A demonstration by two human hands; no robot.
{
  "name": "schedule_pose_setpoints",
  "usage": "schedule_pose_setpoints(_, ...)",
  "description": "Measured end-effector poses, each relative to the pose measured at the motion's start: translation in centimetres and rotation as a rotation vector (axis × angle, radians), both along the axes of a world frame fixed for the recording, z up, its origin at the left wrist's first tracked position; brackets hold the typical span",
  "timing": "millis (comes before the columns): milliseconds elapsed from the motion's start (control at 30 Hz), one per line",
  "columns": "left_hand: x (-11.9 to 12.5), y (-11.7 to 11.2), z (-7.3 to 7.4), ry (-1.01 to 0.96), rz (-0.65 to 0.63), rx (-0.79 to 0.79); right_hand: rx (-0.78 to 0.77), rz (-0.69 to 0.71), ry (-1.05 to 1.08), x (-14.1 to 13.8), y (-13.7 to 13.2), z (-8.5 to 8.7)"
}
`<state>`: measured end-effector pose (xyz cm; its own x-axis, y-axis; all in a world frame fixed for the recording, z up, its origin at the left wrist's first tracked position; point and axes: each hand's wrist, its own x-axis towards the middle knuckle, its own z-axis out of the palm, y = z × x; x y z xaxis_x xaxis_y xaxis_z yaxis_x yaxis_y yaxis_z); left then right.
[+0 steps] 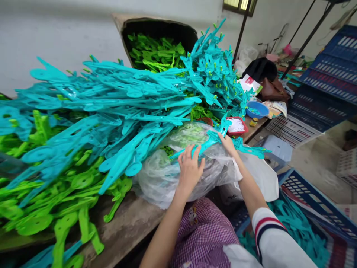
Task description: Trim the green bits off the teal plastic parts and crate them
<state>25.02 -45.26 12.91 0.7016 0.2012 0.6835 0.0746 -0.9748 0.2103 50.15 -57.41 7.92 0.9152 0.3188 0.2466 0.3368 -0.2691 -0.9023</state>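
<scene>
My left hand (190, 167) rests on a clear plastic bag (170, 175), its fingers curled round the near end of a teal plastic piece (214, 138). My right hand (227, 143) pinches the same teal piece near its middle. The long flat piece lies across the top of the bag and reaches right to a forked end (252, 150). A large heap of similar teal pieces (111, 100) is stacked just left of my hands. Green pieces of like shape (55, 208) lie under that heap.
A dark box of green pieces (156, 52) stands at the back. A red tray of white bits (237, 126) and a blue bowl (256, 109) sit on the worn table (125, 227). Blue crates (320, 93) stand right; another crate (304, 208) holds teal pieces.
</scene>
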Motion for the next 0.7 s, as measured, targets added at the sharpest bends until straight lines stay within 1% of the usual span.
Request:
schedule_pose_setpoints(100, 2.2, 0.4, 0.7, 0.151, 0.103, 0.1, -0.029, 0.033, -0.033, 0.0, -0.1, -0.2)
schedule_pose_setpoints(133, 3.0, 0.6, 1.1, 0.192, 0.116, 0.141, -0.033, 0.045, -0.04, 0.0, -0.2, -0.3)
schedule_pose_setpoints(167, 3.8, 0.8, 1.4, 0.228, 0.106, 0.184, -0.028, 0.052, -0.047, 0.1, -0.3, -0.4)
schedule_pose_setpoints(233, 5.4, 1.2, 1.6, 0.298, 0.025, 0.261, 0.008, 0.032, -0.069, 0.5, -0.7, -0.5)
schedule_pose_setpoints(300, 6.8, 1.7, 1.2, 0.376, -0.066, 0.299, -0.002, -0.036, -0.103, 1.2, -1.1, -0.8)
schedule_pose_setpoints(333, 7.4, 1.9, 0.7, 0.414, -0.094, 0.302, -0.052, -0.074, -0.122, 1.5, -1.4, -0.9)
schedule_pose_setpoints(400, 8.3, 2.2, -0.6, 0.465, -0.106, 0.288, -0.203, -0.119, -0.152, 2.1, -2.1, -1.3)
schedule_pose_setpoints(467, 8.7, 2.4, -1.9, 0.471, -0.093, 0.269, -0.322, -0.105, -0.175, 2.4, -2.6, -1.6)
schedule_pose_setpoints(533, 8.8, 2.5, -2.7, 0.443, -0.093, 0.259, -0.373, -0.075, -0.188, 2.4, -3.0, -1.6)
schedule_pose_setpoints(600, 8.6, 2.5, -3.1, 0.407, -0.107, 0.258, -0.487, -0.075, -0.207, 2.1, -3.1, -1.4)
schedule_pose_setpoints(700, 7.2, 2.3, -2.8, 0.374, -0.119, 0.271, -0.69, -0.088, -0.247, 1.7, -3.3, -0.8)
